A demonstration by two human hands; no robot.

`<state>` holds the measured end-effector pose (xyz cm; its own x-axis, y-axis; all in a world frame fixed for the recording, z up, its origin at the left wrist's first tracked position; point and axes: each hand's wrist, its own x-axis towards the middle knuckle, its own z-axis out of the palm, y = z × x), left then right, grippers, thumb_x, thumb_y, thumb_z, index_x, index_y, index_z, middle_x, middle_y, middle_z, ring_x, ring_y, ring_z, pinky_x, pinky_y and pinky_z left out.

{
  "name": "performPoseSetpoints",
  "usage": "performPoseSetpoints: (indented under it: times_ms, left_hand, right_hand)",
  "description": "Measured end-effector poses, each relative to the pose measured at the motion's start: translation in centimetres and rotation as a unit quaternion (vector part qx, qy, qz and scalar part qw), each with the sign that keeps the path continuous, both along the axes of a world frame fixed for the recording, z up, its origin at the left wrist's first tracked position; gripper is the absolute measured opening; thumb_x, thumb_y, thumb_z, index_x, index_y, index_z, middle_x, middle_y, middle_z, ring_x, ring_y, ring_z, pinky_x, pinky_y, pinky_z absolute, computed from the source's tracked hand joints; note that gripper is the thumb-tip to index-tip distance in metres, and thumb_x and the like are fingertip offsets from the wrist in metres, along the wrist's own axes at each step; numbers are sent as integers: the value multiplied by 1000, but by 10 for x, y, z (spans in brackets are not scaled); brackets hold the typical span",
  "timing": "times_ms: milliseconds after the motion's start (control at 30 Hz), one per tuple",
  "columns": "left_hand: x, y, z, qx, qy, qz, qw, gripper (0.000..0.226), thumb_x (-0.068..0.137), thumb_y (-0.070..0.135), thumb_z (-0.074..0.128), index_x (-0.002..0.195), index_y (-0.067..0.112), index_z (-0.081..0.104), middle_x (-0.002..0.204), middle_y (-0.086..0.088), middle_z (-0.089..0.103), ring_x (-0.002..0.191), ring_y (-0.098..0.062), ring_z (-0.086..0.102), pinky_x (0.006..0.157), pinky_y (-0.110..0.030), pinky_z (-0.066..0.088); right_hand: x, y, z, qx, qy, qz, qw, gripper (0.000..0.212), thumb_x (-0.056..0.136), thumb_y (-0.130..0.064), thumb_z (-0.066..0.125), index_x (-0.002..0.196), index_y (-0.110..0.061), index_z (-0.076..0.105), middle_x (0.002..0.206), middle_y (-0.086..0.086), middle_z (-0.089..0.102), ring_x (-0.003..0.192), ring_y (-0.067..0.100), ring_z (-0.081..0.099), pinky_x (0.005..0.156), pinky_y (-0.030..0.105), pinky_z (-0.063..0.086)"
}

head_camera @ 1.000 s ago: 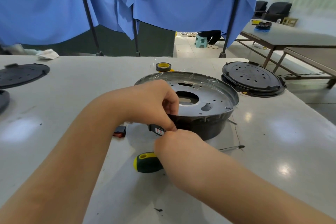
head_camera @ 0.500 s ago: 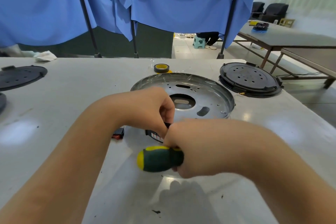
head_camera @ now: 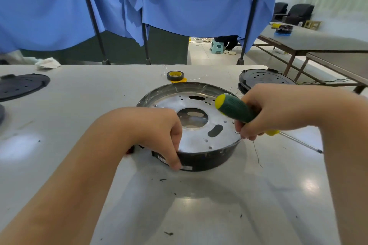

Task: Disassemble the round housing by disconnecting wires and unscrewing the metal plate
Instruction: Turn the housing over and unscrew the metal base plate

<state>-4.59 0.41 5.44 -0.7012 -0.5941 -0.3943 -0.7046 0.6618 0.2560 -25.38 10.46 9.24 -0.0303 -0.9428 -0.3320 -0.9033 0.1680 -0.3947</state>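
The round black housing [head_camera: 211, 160] stands on the white table, with a perforated metal plate [head_camera: 199, 141] seated inside its rim. My left hand [head_camera: 159, 133] grips the housing's near-left edge, fingers curled down over the rim and side label. My right hand [head_camera: 266, 113] holds a green and yellow screwdriver [head_camera: 233, 107] above the housing's right edge. The handle's butt points up-left and the shaft runs down-right over the table. A small black and red part by the housing's left side is mostly hidden behind my left wrist.
A roll of black and yellow tape [head_camera: 175, 76] lies just behind the housing. Black round covers sit at the far right [head_camera: 264, 78] and far left [head_camera: 22, 85]. A white rag [head_camera: 47, 63] lies at the back left. Small dark bits [head_camera: 168, 233] dot the near table.
My right hand has lifted the screwdriver from the table in front of the housing and carried it to the housing's right side. My left hand shifted its hold to the near rim.
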Motion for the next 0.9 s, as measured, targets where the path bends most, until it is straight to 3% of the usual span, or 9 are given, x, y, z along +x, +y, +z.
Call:
performPoseSetpoints:
  times_ms: [100,167,233,400,533,700,800,900]
  left_hand:
    - [0,6,5,2,6,24,1000,51,50,77,76,70,30,68,54,22,59,40,7,51,38,-10,33]
    - [-5,8,4,7,50,26,998,55,52,81,71,75,31,69,62,22,64,54,5,58,49,-14,40]
    - [-13,13,1,10,113,15,993,49,60,75,72,79,30,68,71,15,67,65,1,60,58,-18,43]
    - [-26,27,-7,31,193,-40,980,21,75,42,79,88,30,68,77,13,65,72,0,60,60,-15,48]
    - [-28,30,-9,37,217,-50,974,6,78,21,76,78,24,71,69,9,66,66,0,61,55,-7,44]
    - [-23,26,-4,50,176,-41,982,10,76,16,74,73,24,68,58,16,61,54,2,55,52,-11,43]
    - [-12,22,4,61,113,-33,991,11,74,17,74,72,24,67,57,15,59,48,0,53,48,-17,45]
    - [-4,20,12,69,55,-26,996,12,76,18,74,71,25,66,52,18,58,39,4,49,36,-9,34]
  right_hand:
    - [-13,-2,-2,11,-12,-28,999,6,81,-24,74,86,-26,70,76,-11,74,70,2,70,61,13,49]
    - [-20,-2,-3,10,-18,-46,999,5,81,-23,74,85,-23,71,76,-8,75,70,4,71,60,13,49]
    - [-27,-2,-6,2,-10,-69,998,5,80,-21,75,84,-22,71,75,-7,75,69,6,71,63,16,50]
    - [-39,-4,-13,-2,-11,-94,996,9,79,-22,76,85,-20,70,75,-4,75,71,9,71,70,24,52]
    - [-48,-5,-17,8,-22,-104,994,6,80,-18,74,85,-16,71,75,-3,75,69,9,71,66,22,51]
    - [-57,-10,-24,34,-20,-123,992,5,81,-14,74,84,-14,71,72,-2,75,64,7,71,55,15,50]
    - [-61,-13,-29,38,-9,-134,990,8,80,-15,75,86,-15,70,72,-2,75,64,8,71,56,16,51]
    - [-65,-17,-35,44,9,-148,988,10,79,-16,75,87,-16,69,71,-3,75,64,8,71,59,19,52]
